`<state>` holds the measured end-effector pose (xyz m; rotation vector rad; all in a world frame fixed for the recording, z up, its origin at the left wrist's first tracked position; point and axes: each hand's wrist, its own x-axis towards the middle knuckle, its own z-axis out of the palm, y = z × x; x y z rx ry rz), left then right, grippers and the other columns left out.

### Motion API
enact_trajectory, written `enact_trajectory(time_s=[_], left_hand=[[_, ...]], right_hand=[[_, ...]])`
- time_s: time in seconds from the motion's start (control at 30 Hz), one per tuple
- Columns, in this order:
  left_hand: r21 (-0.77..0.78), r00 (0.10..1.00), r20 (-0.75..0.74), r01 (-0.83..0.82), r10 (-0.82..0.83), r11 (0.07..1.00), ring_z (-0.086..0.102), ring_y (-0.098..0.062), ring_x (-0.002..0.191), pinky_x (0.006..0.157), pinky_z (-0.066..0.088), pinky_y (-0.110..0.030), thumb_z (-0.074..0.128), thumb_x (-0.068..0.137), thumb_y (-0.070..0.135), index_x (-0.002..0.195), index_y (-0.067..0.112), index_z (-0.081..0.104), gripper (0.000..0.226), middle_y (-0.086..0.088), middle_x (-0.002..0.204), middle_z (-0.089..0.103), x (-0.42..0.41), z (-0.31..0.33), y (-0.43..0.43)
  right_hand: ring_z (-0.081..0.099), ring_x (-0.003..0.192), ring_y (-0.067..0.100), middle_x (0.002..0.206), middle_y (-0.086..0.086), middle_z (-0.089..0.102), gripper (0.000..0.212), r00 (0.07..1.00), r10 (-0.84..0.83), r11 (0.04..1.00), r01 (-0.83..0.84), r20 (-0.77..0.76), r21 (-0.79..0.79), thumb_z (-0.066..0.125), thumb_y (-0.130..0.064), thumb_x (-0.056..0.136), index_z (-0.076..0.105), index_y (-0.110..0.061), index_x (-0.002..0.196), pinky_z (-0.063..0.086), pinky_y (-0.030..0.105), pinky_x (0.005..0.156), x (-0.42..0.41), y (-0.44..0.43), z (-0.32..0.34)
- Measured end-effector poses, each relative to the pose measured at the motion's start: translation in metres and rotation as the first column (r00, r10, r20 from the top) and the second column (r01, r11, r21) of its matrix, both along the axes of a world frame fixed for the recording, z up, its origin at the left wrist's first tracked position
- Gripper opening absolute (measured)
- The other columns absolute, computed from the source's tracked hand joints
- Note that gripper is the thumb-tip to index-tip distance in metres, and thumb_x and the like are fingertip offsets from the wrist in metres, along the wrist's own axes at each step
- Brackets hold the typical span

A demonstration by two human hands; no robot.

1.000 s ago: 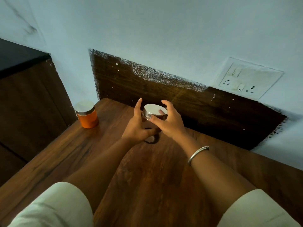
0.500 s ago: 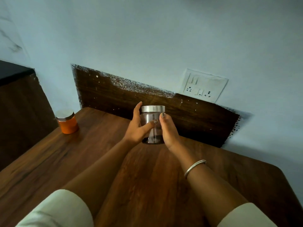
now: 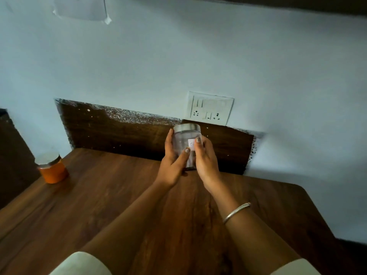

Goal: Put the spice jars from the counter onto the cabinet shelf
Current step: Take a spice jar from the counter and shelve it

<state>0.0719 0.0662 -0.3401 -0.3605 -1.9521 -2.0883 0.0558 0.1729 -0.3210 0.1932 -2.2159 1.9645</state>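
A clear glass spice jar (image 3: 183,141) with a silver lid and a small white label is held upright just above the wooden counter (image 3: 111,195), near the back wall. My left hand (image 3: 172,163) wraps its left side and my right hand (image 3: 205,161) grips its right side, partly covering the label. A dark layer sits at the jar's bottom. A second jar (image 3: 52,169), filled with orange powder and capped in silver, stands on the counter's far left corner, well apart from both hands.
A dark wooden backsplash (image 3: 119,133) runs behind the counter, with a white wall socket (image 3: 209,109) just above the held jar. A dark cabinet side (image 3: 10,155) borders the left. A dark edge (image 3: 297,4) crosses the top right. The counter's right edge (image 3: 317,211) drops off.
Both hands have lifted the clear jar off the counter and turned it upright. The view has tilted upward, showing more wall and the socket.
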Motion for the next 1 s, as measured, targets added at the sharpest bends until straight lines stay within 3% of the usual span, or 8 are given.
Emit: enact_trajectory(time_s=[0.13, 0.27, 0.37, 0.5, 0.57, 0.77, 0.87, 1.0], left_hand=[[0.103, 0.999, 0.048, -0.01, 0.005, 0.995, 0.066, -0.005, 0.095, 0.071, 0.058, -0.028, 0.043, 0.096, 0.015, 0.146, 0.028, 0.012, 0.06, 0.014, 0.115, 0.054, 0.004, 0.011, 0.014], [0.083, 0.998, 0.056, -0.016, 0.011, 0.996, 0.065, -0.003, 0.097, 0.085, 0.055, -0.034, 0.041, 0.097, 0.016, 0.144, 0.017, 0.02, 0.051, 0.011, 0.113, 0.058, 0.01, 0.02, 0.025], [0.008, 0.999, 0.041, 0.022, -0.022, 1.0, 0.061, -0.009, 0.106, 0.09, 0.053, -0.039, 0.041, 0.096, 0.021, 0.145, 0.017, 0.02, 0.054, -0.002, 0.126, 0.055, 0.014, 0.023, 0.029], [-0.171, 0.993, 0.007, 0.119, -0.12, 0.978, 0.061, -0.013, 0.101, 0.079, 0.054, -0.029, 0.047, 0.084, 0.041, 0.148, 0.028, 0.002, 0.08, 0.013, 0.128, 0.05, 0.02, 0.024, 0.027], [-0.238, 0.982, 0.043, 0.186, -0.181, 0.953, 0.063, -0.01, 0.095, 0.057, 0.048, -0.013, 0.048, 0.087, 0.047, 0.147, 0.033, -0.006, 0.082, 0.011, 0.132, 0.046, 0.022, 0.025, 0.026], [-0.292, 0.976, 0.043, 0.218, -0.215, 0.931, 0.066, -0.019, 0.082, 0.06, 0.054, -0.039, 0.056, 0.084, 0.044, 0.147, 0.036, -0.002, 0.086, -0.002, 0.118, 0.059, 0.029, 0.033, 0.021], [-0.275, 0.981, 0.016, 0.189, -0.193, 0.943, 0.065, -0.027, 0.084, 0.06, 0.055, -0.04, 0.056, 0.084, 0.041, 0.147, 0.037, 0.001, 0.084, -0.001, 0.113, 0.062, 0.031, 0.035, 0.02], [-0.281, 0.987, 0.023, 0.16, -0.16, 0.946, 0.066, -0.028, 0.084, 0.061, 0.057, -0.036, 0.054, 0.081, 0.045, 0.147, 0.038, -0.001, 0.086, -0.008, 0.102, 0.066, 0.034, 0.034, 0.019]], right_hand=[[0.061, 0.106, 0.011, 0.122, 0.001, 0.059, 0.052, 0.996, 0.086, 0.993, -0.084, 0.013, -0.082, 0.052, -0.035, 0.092, 0.037, -0.019, 0.139, 0.051, 0.014, 0.072, 0.011, 0.028, 0.004], [0.063, 0.107, 0.01, 0.124, 0.002, 0.06, 0.074, 0.954, 0.3, 0.946, -0.298, -0.005, -0.131, 0.067, -0.01, 0.077, 0.033, -0.025, 0.141, 0.052, 0.02, 0.077, 0.021, 0.047, 0.006], [0.058, 0.115, 0.015, 0.134, 0.006, 0.053, 0.089, 0.956, 0.291, 0.949, -0.284, 0.03, -0.133, 0.069, -0.004, 0.078, 0.02, -0.029, 0.148, 0.053, 0.029, 0.087, 0.03, 0.056, 0.008], [0.053, 0.119, 0.01, 0.136, -0.001, 0.049, 0.099, 0.974, 0.228, 0.969, -0.227, -0.006, -0.094, 0.073, -0.005, 0.075, 0.013, -0.038, 0.147, 0.053, 0.031, 0.09, 0.04, 0.067, 0.01], [0.051, 0.122, 0.012, 0.138, -0.001, 0.048, 0.103, 0.982, 0.187, 0.981, -0.188, -0.024, -0.036, 0.077, -0.011, 0.073, 0.012, -0.041, 0.146, 0.05, 0.038, 0.097, 0.044, 0.071, 0.011], [0.053, 0.121, 0.019, 0.135, -0.001, 0.05, 0.099, 0.972, 0.231, 0.973, -0.23, -0.044, 0.021, 0.077, -0.031, 0.061, 0.02, -0.052, 0.14, 0.047, 0.049, 0.098, 0.05, 0.082, 0.015], [0.057, 0.115, 0.021, 0.127, 0.004, 0.054, 0.098, 0.972, 0.235, 0.971, -0.233, -0.025, 0.043, 0.077, -0.035, 0.057, 0.024, -0.055, 0.137, 0.049, 0.046, 0.096, 0.049, 0.09, 0.017], [0.064, 0.105, 0.02, 0.114, 0.012, 0.06, 0.097, 0.971, 0.239, 0.971, -0.239, -0.01, 0.025, 0.08, -0.022, 0.058, 0.03, -0.051, 0.136, 0.055, 0.038, 0.086, 0.049, 0.095, 0.018]])
